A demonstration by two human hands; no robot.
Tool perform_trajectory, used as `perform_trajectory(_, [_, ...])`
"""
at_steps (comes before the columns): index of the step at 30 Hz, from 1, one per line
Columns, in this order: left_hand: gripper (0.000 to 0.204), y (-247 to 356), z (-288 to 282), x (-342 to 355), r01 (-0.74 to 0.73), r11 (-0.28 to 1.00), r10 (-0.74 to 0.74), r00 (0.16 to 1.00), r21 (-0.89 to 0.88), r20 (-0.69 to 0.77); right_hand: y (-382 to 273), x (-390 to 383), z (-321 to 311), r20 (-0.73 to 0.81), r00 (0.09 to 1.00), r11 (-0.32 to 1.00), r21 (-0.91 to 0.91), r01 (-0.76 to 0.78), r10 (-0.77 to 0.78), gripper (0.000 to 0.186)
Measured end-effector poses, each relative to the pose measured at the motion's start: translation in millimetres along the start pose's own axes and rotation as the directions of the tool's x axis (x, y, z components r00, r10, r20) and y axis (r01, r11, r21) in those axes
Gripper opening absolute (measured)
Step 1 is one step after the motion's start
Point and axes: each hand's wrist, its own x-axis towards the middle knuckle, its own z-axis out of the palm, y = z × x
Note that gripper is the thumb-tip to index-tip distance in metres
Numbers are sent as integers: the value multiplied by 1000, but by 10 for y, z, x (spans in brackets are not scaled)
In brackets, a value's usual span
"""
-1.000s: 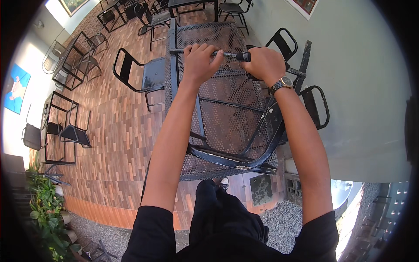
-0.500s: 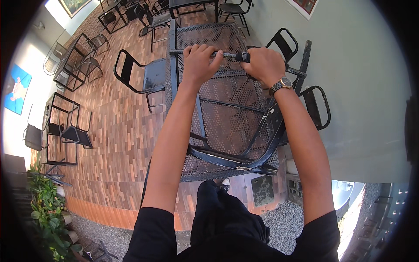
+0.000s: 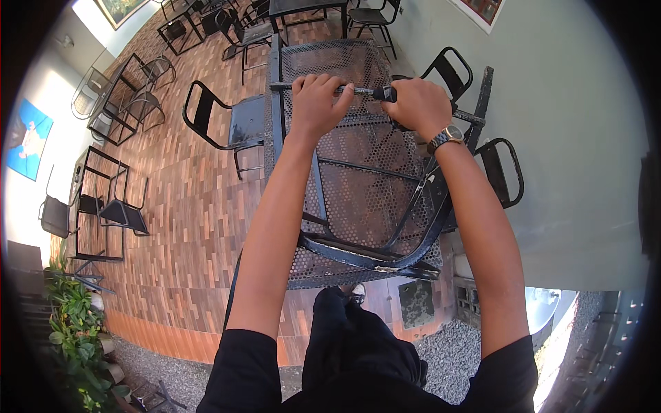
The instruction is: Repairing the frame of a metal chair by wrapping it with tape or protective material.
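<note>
A black metal chair frame (image 3: 372, 260) with worn, chipped paint lies on a perforated metal table (image 3: 327, 55). My left hand (image 3: 317, 104) is closed over the frame's crossbar (image 3: 363, 90), fingers over the top and thumb toward the right. Farther right along the same bar, my right hand (image 3: 421, 104) is closed, with a watch (image 3: 451, 133) on that wrist. A short black piece (image 3: 387, 93) sits on the bar at its thumb side; whether it is part of the frame or a separate thing, I cannot tell. The right palm and fingertips are hidden.
A black chair (image 3: 246, 125) stands left of the table, and another chair (image 3: 500, 172) is on its right by the pale wall (image 3: 571, 158). More tables and chairs stand at far left. Potted plants (image 3: 77, 323) line the lower left, and gravel (image 3: 441, 358) lies near my feet.
Both hands keep their hold on the crossbar in the same places. The whole view has shifted by a few pixels; the chair frame has not visibly moved on the table.
</note>
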Motion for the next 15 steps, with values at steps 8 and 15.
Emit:
perform_trajectory(8, [27, 3, 22, 0, -20, 1000, 20, 999, -10, -35, -23, -48, 119, -195, 980, 993, -116, 4, -27, 32])
perform_trajectory(15, [26, 8, 17, -4, -16, 1000, 16, 1000, 1, -27, -8, 5, -70, -55, 998, 1000, -26, 7, -9, 35])
